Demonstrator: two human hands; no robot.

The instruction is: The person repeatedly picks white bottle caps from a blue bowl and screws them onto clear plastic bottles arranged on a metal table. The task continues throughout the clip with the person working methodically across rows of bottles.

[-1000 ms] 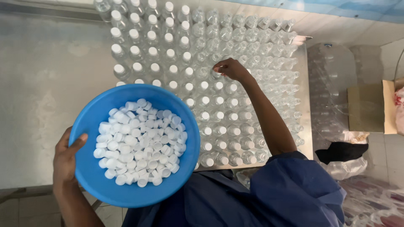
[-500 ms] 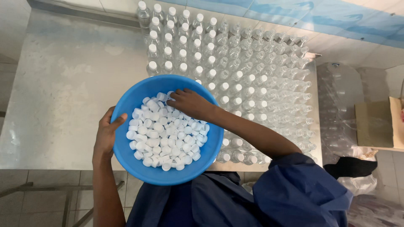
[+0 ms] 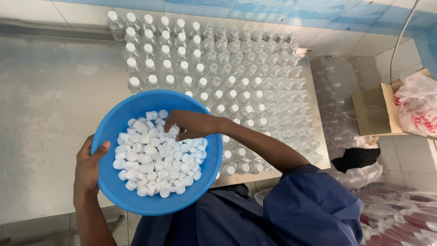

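Cap-picking is under way: right hand (image 3: 193,125) dips into the white caps (image 3: 157,155), fingers curled on some, while left hand (image 3: 88,166) clamps the blue bowl (image 3: 132,200) over the table's near edge. Uncapped bottles (image 3: 268,82) probably need one.

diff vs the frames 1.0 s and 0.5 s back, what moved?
The right hand came back from the rows of clear bottles into the blue bowl and now has its fingers in the white caps. The left hand still grips the bowl's rim. Bottles stand as before on the table.
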